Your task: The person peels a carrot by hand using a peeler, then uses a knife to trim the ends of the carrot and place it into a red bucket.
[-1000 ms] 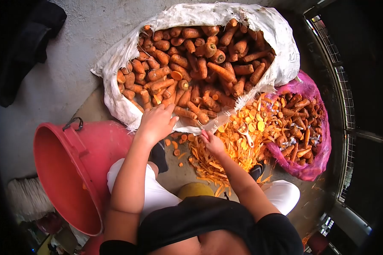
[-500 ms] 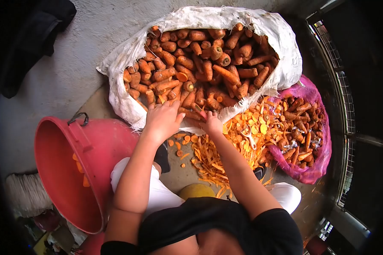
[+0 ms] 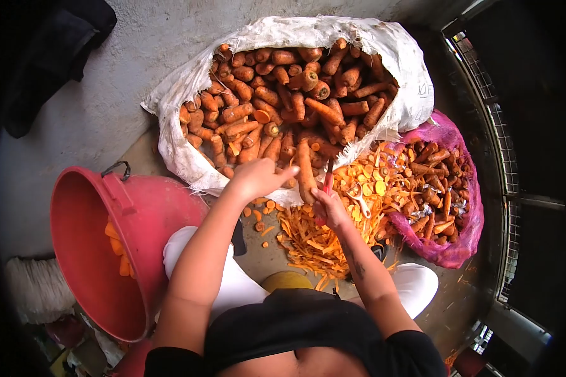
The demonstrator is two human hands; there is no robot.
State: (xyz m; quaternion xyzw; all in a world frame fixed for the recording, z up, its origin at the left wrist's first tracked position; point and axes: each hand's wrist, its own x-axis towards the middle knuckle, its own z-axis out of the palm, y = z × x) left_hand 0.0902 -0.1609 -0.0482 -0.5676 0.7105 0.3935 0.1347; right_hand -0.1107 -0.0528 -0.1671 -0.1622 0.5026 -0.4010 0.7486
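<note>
A carrot (image 3: 305, 171) stands lengthwise between my hands at the front edge of the white sack (image 3: 198, 147). Its lower end is in the fingers of my right hand (image 3: 331, 207), which also grips a red-handled knife (image 3: 329, 181) with its dark, narrow blade pointing away from me. My left hand (image 3: 256, 178) is just left of the carrot, with one digit stretched toward its side; the other fingers are partly hidden. Many unpeeled carrots (image 3: 270, 97) fill the open sack in front of both hands.
Orange peelings and cut slices (image 3: 321, 242) are heaped on the floor, with a white peeler (image 3: 360, 202) on top. At right, a pink mesh bag (image 3: 465, 248) holds more carrots. A tilted red bucket (image 3: 163, 195) at left contains orange pieces (image 3: 116, 245). A metal grille (image 3: 508, 138) runs along the right.
A carrot has come up from the sack's front edge into my right hand, beside the knife. My right hand has moved back toward me and right; my left has shifted slightly right and nearer me.
</note>
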